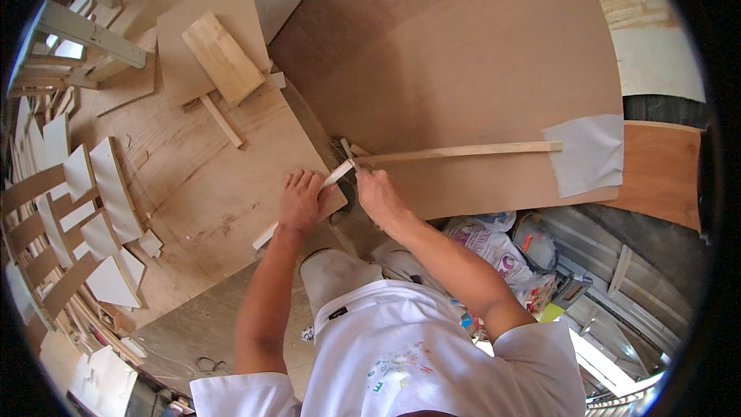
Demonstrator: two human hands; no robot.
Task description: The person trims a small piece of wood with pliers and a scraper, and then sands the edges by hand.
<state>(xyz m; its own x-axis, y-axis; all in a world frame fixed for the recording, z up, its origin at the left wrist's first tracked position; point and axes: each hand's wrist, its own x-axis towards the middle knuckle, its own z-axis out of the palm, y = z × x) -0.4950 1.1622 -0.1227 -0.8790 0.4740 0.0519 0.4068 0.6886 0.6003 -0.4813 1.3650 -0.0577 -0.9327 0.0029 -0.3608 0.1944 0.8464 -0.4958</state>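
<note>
My left hand curls its fingers over a narrow white-faced wooden strip lying diagonally at the edge of the left plywood board. My right hand is closed on a thin greyish tool, too small to identify, held against the strip's upper end. A long pale wooden batten runs rightward from this point across a large curved brown board onto a white sheet. A short wood piece sticks out just behind the tool, partly hidden.
Cut white and brown offcuts crowd the left, with a wood block on a square panel farther back. A reddish panel is at right. Bags and clutter lie below the curved board, near my legs.
</note>
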